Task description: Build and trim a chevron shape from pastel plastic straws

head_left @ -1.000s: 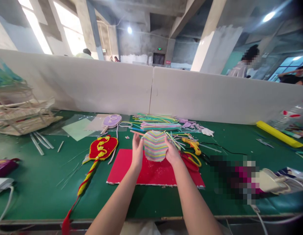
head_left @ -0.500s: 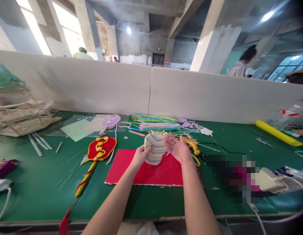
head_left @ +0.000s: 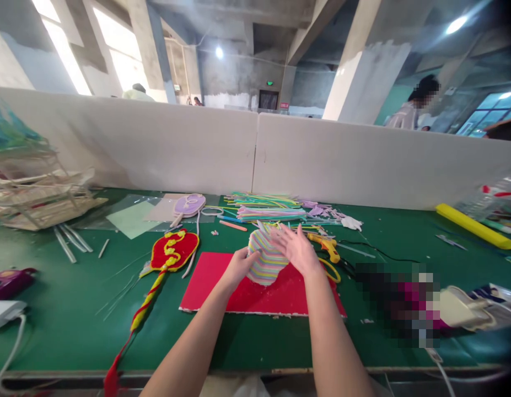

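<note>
My left hand pinches the striped piece by its left rim, thumb on the face; my right hand, fingers apart, is at its upper right, and I can't tell whether it touches. I have the piece over the red board, midway along the near edge of the table. I judge it light, thin and soft, grippy rather than slippery, with strips that could part if bent hard. I'd hold opposite rims, thumbs lightly on top.
</note>
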A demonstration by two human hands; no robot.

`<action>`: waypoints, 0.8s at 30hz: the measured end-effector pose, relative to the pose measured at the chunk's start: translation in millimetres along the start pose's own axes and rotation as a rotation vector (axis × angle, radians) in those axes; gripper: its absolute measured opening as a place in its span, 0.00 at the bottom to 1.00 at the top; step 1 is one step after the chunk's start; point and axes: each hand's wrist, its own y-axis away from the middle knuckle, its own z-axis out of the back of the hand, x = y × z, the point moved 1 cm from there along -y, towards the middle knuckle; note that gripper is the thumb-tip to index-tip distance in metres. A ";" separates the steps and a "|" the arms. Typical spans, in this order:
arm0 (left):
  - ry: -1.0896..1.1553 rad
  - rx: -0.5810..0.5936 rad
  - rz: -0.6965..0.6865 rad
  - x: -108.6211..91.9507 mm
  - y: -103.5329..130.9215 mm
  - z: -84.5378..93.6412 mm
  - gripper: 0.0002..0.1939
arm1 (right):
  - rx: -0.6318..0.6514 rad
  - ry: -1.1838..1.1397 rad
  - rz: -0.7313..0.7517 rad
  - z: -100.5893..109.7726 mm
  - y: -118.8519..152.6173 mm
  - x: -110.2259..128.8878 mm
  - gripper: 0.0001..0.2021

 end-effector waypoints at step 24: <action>-0.078 -0.166 -0.108 -27.3 -2.5 20.4 0.30 | 0.263 0.333 -0.186 -3.2 -3.0 -24.9 0.14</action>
